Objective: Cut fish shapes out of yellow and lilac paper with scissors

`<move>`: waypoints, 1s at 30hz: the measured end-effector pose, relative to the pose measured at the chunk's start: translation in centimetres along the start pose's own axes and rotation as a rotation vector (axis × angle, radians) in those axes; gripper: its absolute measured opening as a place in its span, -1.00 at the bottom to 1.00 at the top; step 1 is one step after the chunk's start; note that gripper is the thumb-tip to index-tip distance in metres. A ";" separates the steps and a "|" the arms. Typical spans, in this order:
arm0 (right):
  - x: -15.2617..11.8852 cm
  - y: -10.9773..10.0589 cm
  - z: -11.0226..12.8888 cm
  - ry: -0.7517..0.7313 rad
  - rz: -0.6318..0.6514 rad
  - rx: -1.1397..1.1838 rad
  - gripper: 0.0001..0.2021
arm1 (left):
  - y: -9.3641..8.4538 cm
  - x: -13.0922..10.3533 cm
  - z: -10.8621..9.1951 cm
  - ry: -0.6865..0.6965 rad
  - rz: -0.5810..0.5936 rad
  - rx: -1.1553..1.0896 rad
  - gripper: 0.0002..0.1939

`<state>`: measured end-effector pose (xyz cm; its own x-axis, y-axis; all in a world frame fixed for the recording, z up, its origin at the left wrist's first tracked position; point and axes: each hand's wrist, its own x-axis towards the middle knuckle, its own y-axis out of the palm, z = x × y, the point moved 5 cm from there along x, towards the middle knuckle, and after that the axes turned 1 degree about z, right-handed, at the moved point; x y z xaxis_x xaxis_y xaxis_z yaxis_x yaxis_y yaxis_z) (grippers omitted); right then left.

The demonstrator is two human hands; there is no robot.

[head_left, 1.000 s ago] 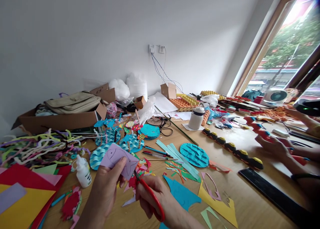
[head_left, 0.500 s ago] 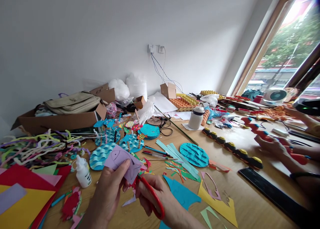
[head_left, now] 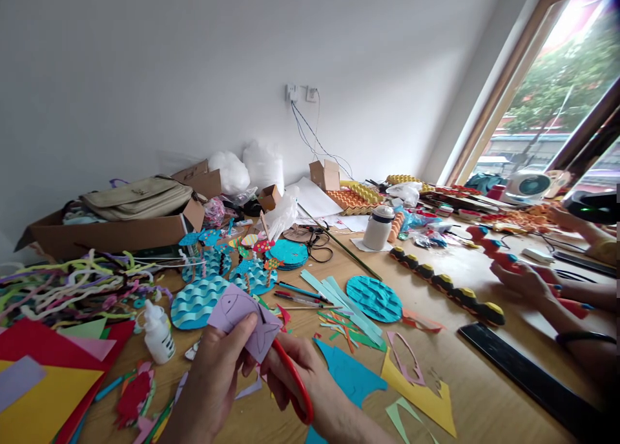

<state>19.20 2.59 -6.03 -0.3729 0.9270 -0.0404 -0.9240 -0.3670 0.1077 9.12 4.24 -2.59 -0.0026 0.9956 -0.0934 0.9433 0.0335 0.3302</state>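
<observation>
My left hand (head_left: pixel 220 357) pinches a purple paper (head_left: pixel 245 316) between thumb and fingers; a fish outline is drawn on it. Red-handled scissors (head_left: pixel 296 380) are gripped in my right hand (head_left: pixel 303 376), just below and to the right of the paper. A dark blade edge shows against the sheet near the fish's tail, while most of the blades are hidden behind paper and fingers. Left of my hands stands a white glue bottle (head_left: pixel 159 333). Behind the paper sits a blue wavy paper disc (head_left: pixel 199 302), and a blue paper scrap (head_left: pixel 349 374) lies to the right.
Coloured sheets (head_left: pixel 53 399) and pipe cleaners (head_left: pixel 77 289) cover the left side. Paper strips (head_left: pixel 341 308), a textured blue disc (head_left: pixel 374 300), a white jar (head_left: pixel 378 229) and a long black bar (head_left: pixel 523 376) lie rightward. Another person's hands (head_left: pixel 530 289) hold a red-and-blue egg-carton strip at far right.
The purple paper has shifted slightly right and turned a little, and a blade edge now shows over it. The scissors have moved slightly left. The view has shifted a little.
</observation>
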 end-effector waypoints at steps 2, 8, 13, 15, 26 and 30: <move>0.0 0.0 0.0 -0.007 -0.003 -0.013 -0.66 | 0.1 0.0 0.1 0.008 0.014 -0.001 -0.74; -0.2 0.1 0.7 -0.027 -0.025 -0.041 -0.65 | 0.1 0.1 0.1 0.002 0.045 0.002 -0.73; -0.3 0.2 1.1 -0.031 -0.033 -0.036 -0.67 | 0.0 0.1 0.4 -0.022 0.056 0.010 -0.71; -0.3 0.2 1.2 -0.041 -0.024 -0.026 -0.69 | -0.1 0.2 0.5 -0.020 0.058 0.008 -0.72; -0.4 -0.1 0.7 -0.054 -0.021 -0.040 -0.77 | -0.6 0.3 0.3 -0.036 0.047 0.013 -0.76; -0.4 -0.1 0.7 -0.042 -0.031 -0.049 -0.77 | -0.6 0.2 0.2 -0.029 0.048 0.016 -0.74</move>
<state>19.49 2.28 -5.36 -0.3415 0.9399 -0.0011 -0.9383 -0.3408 0.0587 8.64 4.44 -2.97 0.0520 0.9931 -0.1050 0.9474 -0.0158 0.3197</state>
